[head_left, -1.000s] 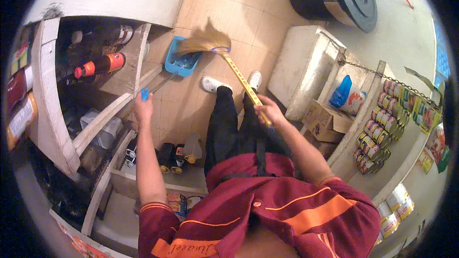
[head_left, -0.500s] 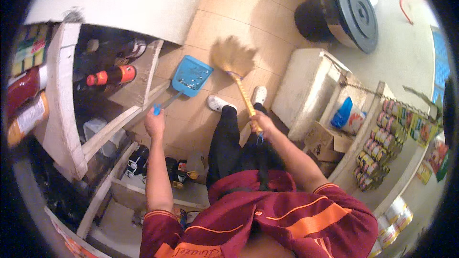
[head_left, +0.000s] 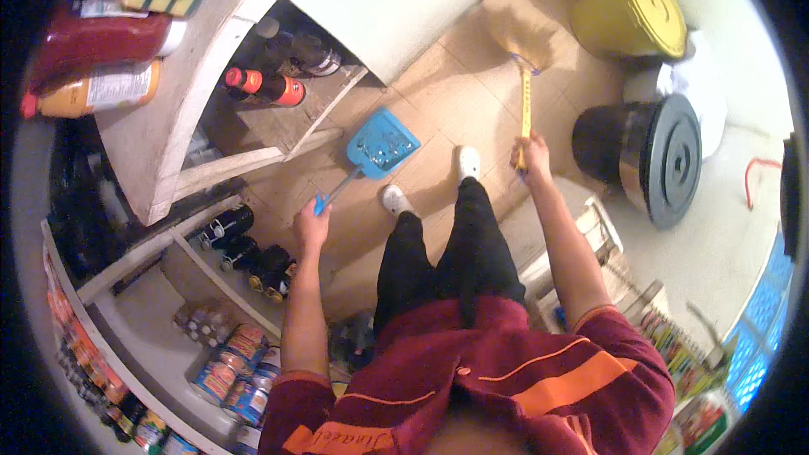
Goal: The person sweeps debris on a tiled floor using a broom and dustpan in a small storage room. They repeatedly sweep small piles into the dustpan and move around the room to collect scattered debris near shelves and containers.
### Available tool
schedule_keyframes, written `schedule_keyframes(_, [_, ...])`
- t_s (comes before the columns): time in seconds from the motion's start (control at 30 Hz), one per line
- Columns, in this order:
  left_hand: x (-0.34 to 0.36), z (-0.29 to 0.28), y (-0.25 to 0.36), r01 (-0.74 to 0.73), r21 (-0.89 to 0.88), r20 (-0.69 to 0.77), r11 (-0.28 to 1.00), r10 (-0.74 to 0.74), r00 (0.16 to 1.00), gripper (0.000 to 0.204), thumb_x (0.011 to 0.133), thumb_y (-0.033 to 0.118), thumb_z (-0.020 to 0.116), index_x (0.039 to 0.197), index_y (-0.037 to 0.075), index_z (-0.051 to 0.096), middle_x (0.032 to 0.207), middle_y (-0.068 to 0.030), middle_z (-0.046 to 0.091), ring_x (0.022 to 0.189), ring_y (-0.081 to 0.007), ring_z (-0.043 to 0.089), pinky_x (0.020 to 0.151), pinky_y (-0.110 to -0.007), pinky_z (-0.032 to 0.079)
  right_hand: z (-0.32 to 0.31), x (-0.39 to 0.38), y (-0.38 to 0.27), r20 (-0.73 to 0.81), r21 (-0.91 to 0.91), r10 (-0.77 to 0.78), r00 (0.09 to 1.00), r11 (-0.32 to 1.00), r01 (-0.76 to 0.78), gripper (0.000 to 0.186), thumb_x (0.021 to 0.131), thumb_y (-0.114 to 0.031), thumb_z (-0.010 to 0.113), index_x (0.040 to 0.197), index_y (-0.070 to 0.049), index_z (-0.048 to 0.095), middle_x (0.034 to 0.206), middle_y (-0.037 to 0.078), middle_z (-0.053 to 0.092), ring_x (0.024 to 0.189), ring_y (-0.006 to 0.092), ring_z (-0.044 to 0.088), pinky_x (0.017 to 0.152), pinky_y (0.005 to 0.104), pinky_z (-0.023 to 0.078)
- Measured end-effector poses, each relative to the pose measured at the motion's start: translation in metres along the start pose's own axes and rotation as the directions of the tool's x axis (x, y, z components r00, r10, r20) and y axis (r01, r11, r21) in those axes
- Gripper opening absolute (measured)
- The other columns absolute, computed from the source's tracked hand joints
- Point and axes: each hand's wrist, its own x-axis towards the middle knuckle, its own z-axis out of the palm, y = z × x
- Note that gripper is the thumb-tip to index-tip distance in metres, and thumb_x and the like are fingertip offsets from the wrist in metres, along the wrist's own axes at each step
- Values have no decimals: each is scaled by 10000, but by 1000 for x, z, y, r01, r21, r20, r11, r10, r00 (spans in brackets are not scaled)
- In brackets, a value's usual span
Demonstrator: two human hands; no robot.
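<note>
My left hand (head_left: 312,227) is closed around the handle of a blue dustpan (head_left: 382,143). Dark and pale bits of dirt lie in its pan, which is down at the tiled floor left of my feet. A soft straw broom (head_left: 526,101) with a yellow wrapped handle is gripped in my right hand (head_left: 531,157). Its tan bristles spread over the floor beyond my right foot, well apart from the dustpan and somewhat blurred.
Wooden shelves with a red-capped bottle (head_left: 268,87) stand on the left, below a white block. A black lidded bin (head_left: 632,152) and a yellow lidded bin (head_left: 619,13) are at the right. Low shelves hold several cans (head_left: 232,362).
My view has turned and I have stepped forward with my right foot. The broom has swung farther out and to the right, toward the bins. The dustpan stays in my left hand.
</note>
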Motion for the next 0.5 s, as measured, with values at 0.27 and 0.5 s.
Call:
schedule_keyframes(0.27, [-106, 32, 22, 358, -152, -178, 921, -382, 907, 399, 744, 288, 709, 978, -21, 612, 849, -183, 646, 764, -327, 619, 699, -394, 472, -8, 196, -52, 42, -17, 246, 968, 969, -245, 109, 850, -78, 498, 927, -56, 423, 583, 54, 441, 434, 143, 452, 358, 277, 402])
schedule_keyframes(0.5, [-157, 47, 14, 476, -85, -250, 875, -481, 840, 384, 727, 301, 721, 935, -8, 627, 818, -185, 647, 760, -366, 611, 692, -416, 469, -22, 62, 30, 136, -375, 353, 926, 883, -281, 448, 837, -106, 526, 1260, -90, 377, 658, 82, 501, 447, 158, 468, 376, 301, 422])
